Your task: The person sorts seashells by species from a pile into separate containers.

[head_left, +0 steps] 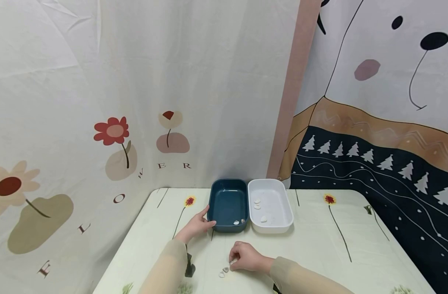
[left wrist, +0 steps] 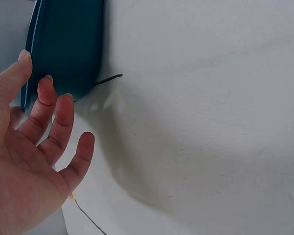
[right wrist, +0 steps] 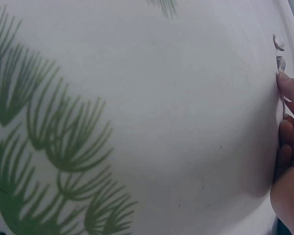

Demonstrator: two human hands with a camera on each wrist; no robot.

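Note:
A dark blue rectangular dish point(head_left: 229, 229) stands on the table, with two small shells point(head_left: 236, 222) in its near right corner. My left hand point(head_left: 196, 226) holds this dish by its near left corner, thumb at the front; in the left wrist view the thumb meets the rim point(left wrist: 25, 93) and the other fingers are spread and bent. Nearer to me, my right hand point(head_left: 247, 257) pinches a small pale shell point(head_left: 232, 261) at the tabletop, partly hidden by the fingers. Beside those fingertips lie two loose shells point(head_left: 221, 274), also visible in the right wrist view as curved shells point(right wrist: 279, 43).
Right of the blue dish stands a white dish point(head_left: 270, 229) with several pale shells point(head_left: 264, 219) in it. Both dishes are near the far edge of the table, on a flower-printed cloth point(head_left: 312, 253). Printed curtains point(head_left: 224, 81) hang behind.

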